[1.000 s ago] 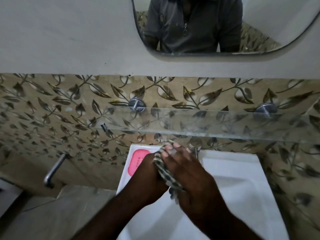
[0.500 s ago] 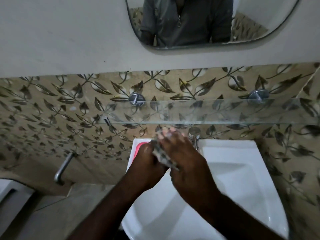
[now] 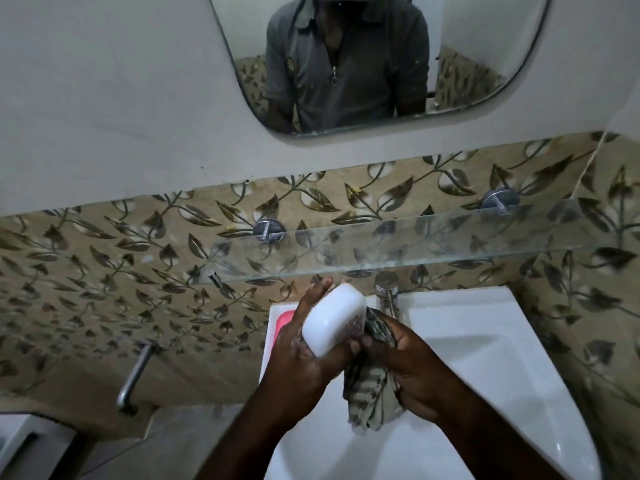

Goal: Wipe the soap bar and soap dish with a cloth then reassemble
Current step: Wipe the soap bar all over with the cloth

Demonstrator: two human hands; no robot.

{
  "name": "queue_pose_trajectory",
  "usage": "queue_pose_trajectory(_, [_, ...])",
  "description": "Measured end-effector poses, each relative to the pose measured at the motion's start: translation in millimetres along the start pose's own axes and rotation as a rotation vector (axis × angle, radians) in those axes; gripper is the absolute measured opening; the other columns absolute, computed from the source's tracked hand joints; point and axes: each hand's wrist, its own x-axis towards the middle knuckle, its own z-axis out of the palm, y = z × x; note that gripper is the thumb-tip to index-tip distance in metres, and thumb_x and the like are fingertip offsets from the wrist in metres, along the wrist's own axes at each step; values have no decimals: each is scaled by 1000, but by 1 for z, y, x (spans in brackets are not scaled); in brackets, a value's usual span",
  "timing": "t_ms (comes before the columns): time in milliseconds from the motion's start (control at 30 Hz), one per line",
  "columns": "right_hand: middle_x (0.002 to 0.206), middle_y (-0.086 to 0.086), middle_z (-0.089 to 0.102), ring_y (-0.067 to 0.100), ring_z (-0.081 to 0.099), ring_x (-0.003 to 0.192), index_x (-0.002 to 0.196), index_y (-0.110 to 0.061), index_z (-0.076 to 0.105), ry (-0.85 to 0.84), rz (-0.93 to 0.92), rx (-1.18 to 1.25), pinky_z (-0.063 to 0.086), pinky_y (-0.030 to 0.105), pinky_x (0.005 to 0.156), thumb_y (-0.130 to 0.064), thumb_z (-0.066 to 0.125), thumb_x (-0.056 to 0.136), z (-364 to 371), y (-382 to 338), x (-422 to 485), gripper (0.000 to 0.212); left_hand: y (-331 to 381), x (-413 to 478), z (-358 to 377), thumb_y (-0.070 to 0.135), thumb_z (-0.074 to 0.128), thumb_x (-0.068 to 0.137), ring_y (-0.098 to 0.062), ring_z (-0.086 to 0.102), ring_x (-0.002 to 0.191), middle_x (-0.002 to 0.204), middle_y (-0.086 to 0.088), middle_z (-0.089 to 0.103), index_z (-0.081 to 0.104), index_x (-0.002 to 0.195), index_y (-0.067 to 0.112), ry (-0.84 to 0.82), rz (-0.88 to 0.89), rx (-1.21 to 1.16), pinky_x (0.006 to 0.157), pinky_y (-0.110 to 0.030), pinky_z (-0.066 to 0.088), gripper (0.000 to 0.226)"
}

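A smooth, glossy white soap bar (image 3: 332, 320) with rounded corners and a lathery, speckled right end sits tilted in the left hand (image 3: 298, 368), fingers curled under it and thumb across its lower edge. The right hand (image 3: 415, 368) grips a bunched striped cloth (image 3: 370, 396) against that end; its loose tail hangs over the white sink (image 3: 485, 341). The pink soap dish (image 3: 284, 323) lies on the sink's left rim, partly hidden behind the left hand. The glass shelf (image 3: 415, 244) edge runs just above both hands
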Motion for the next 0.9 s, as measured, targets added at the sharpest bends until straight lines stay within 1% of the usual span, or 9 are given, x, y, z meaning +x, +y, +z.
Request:
queue_pose_trajectory(100, [122,27,63,40,64,106,128,-8,58,-16,6,7,57,46,82,-1,61,87,-5,5,2,42,0,2,3,22,84,61,-22,71,94,104,-11,74,65,117,6,-19,-52,-182,74,-27,56,60])
queue_pose_trajectory(167, [121,23,66,36,66,107,127,-11,59,-3,-42,-59,57,40,82,-3,66,85,-5,-1,4,43,1,4,0,21,83,61,-23,72,87,95,-11,76,72,102,10,-45,-61,-229,70,-28,56,44])
queue_pose_trajectory(300, [126,3,67,20,63,116,128,-17,58,-6,-96,-431,52,25,89,-5,71,81,-13,-27,9,51,10,11,-25,23,83,60,-27,71,94,105,-11,74,71,111,20,-140,-104,-236,76,-36,58,52])
queue_pose_trajectory(400, [127,-10,66,7,60,119,125,-22,59,-28,-121,-665,46,15,91,2,71,81,-17,-47,14,51,23,18,-41,26,83,64,-28,70,99,106,-7,75,72,109,22,-254,-115,24,85,-45,57,47])
queue_pose_trajectory(500, [125,-17,64,3,58,119,122,-29,62,-82,-148,-800,45,13,93,3,72,82,-11,-60,20,52,26,20,-35,24,82,68,-16,71,88,96,6,77,74,103,30,-332,-107,252,80,-33,57,37])
queue_pose_trajectory(600, [124,-19,64,-2,56,119,119,-39,62,-110,-157,-892,43,13,95,5,69,83,-2,-67,24,57,24,21,-25,13,78,71,-3,63,68,79,14,74,76,87,34,-269,-73,234,62,-20,50,27])
queue_pose_trajectory(733, [143,-10,51,-3,43,131,132,-33,53,9,-210,-1158,30,15,111,8,59,88,8,-67,24,59,17,24,-13,18,67,66,-5,49,51,60,10,62,70,77,18,-76,-34,320,48,-22,39,12])
queue_pose_trajectory(833, [148,-11,36,6,26,144,136,-25,50,154,-384,-1269,14,12,115,13,43,84,28,-45,13,65,15,25,2,15,66,65,-5,42,46,52,11,53,63,65,14,-18,-1,352,47,-22,33,3])
queue_pose_trajectory(900, [149,-14,28,9,15,147,139,-24,50,106,-530,-1397,5,11,116,8,43,80,41,-27,3,67,10,25,6,5,70,70,8,53,54,58,19,59,66,68,24,14,113,407,52,-13,41,19])
